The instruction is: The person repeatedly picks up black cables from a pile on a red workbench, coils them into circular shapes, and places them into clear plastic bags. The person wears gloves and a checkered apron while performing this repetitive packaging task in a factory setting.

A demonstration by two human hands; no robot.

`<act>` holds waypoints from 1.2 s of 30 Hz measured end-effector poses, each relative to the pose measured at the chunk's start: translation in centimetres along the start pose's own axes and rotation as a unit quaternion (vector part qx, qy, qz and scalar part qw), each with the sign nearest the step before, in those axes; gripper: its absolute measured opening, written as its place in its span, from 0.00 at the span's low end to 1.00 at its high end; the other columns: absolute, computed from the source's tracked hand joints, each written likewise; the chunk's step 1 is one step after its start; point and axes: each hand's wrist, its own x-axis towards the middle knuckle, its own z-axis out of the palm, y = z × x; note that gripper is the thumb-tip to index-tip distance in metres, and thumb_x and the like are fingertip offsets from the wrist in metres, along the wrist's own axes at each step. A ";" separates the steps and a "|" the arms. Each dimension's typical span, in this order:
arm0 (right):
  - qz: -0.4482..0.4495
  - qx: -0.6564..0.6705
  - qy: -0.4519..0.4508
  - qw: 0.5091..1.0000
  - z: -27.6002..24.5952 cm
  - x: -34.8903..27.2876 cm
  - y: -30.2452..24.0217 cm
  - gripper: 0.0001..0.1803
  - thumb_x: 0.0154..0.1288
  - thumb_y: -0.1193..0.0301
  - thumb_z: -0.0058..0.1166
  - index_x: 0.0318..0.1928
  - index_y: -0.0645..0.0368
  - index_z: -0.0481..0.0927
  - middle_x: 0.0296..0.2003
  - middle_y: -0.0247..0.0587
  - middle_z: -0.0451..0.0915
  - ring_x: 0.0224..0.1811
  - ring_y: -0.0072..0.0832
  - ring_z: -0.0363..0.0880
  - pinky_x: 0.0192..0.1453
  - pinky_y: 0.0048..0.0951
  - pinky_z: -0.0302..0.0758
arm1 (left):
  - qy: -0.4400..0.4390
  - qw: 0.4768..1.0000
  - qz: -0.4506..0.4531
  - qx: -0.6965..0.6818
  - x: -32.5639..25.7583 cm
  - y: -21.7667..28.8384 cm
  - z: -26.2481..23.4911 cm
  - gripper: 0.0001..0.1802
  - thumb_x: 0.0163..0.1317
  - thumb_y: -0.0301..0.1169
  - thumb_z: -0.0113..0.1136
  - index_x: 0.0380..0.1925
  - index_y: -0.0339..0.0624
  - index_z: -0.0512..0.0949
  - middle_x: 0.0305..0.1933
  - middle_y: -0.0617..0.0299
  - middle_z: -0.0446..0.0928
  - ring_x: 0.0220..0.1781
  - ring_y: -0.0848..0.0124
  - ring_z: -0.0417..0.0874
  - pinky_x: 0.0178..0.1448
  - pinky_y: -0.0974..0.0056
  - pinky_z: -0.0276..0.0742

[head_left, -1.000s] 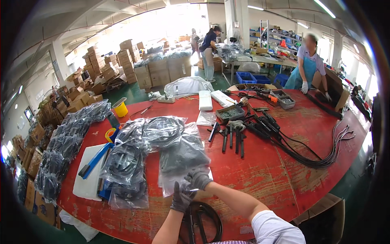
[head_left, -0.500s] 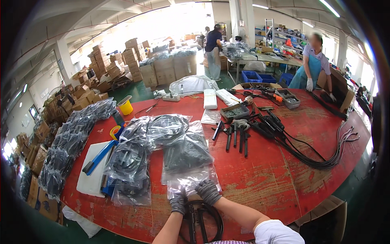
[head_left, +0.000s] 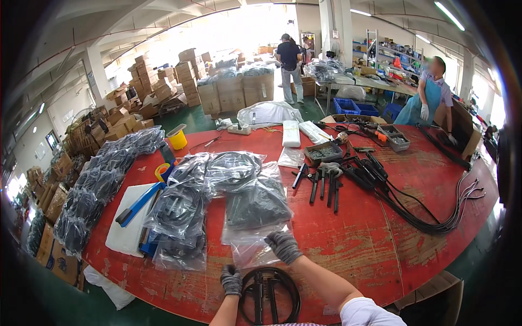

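Observation:
My right hand (head_left: 284, 247), in a grey striped glove, has its fingers bent on the open end of a clear plastic bag (head_left: 253, 252). That bag sticks out from under a bag holding dark parts (head_left: 258, 209). To the left and nearer me, my left hand (head_left: 231, 280), gloved alike, is curled closed with nothing visible in it. Right beside it, close to the table's front edge, lies a coiled black cable (head_left: 296, 296) with two straight black bars (head_left: 259, 299) across its middle. The fingertips of both hands are partly hidden.
Bagged black coils (head_left: 176, 212) pile up left of centre, beside a blue-handled tool (head_left: 138, 205) on a white pad (head_left: 122, 233). Black bars (head_left: 324, 187), a screw tray (head_left: 323, 152) and long cables (head_left: 429, 225) lie to the right. A co-worker (head_left: 429, 100) stands far right.
My left hand has left the clear bag and moved left and down, uncovering more of the coiled cable. My right hand has moved slightly up and right, staying at the bag.

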 end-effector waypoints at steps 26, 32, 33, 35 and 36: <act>-0.101 -0.152 -0.025 0.983 0.0 -0.5 -2.8 0.09 0.55 0.60 0.50 0.28 0.50 0.75 0.24 0.38 0.76 0.29 0.36 0.75 0.36 0.39 0.68 | -0.030 0.886 0.308 0.345 1.3 8.0 0.1 0.22 0.42 0.43 0.64 0.40 0.50 0.80 0.47 0.56 0.74 0.52 0.59 0.70 0.56 0.57 0.64; -0.128 -0.160 -0.019 0.979 0.3 -0.9 -3.9 0.08 0.53 0.61 0.50 0.28 0.50 0.76 0.25 0.38 0.76 0.30 0.36 0.75 0.37 0.38 0.69 | -0.019 0.906 0.268 0.328 1.4 4.1 -2.7 0.10 0.47 0.31 0.58 0.31 0.56 0.82 0.47 0.55 0.74 0.51 0.57 0.71 0.56 0.55 0.65; -0.127 -0.164 -0.035 0.978 0.2 -1.1 -3.8 0.07 0.53 0.62 0.50 0.28 0.50 0.76 0.25 0.38 0.76 0.31 0.35 0.75 0.37 0.38 0.69 | -0.029 0.901 0.253 0.350 0.8 4.8 -3.2 0.10 0.48 0.31 0.58 0.32 0.56 0.82 0.48 0.55 0.74 0.53 0.56 0.69 0.57 0.54 0.63; -0.129 -0.173 -0.060 0.975 -0.2 -1.0 -3.9 0.07 0.53 0.62 0.50 0.28 0.49 0.76 0.26 0.37 0.76 0.32 0.35 0.75 0.38 0.38 0.69 | -0.044 0.890 0.230 0.392 0.1 6.5 -4.1 0.11 0.48 0.30 0.57 0.32 0.57 0.82 0.49 0.54 0.73 0.55 0.55 0.67 0.59 0.53 0.61; -0.143 -0.182 -0.048 0.972 -0.2 -1.1 -4.0 0.07 0.52 0.62 0.50 0.28 0.49 0.77 0.26 0.37 0.76 0.34 0.34 0.75 0.38 0.37 0.69 | -0.040 0.887 0.255 0.383 -0.4 7.4 -4.2 0.11 0.48 0.30 0.56 0.32 0.57 0.82 0.50 0.53 0.72 0.56 0.55 0.66 0.60 0.52 0.59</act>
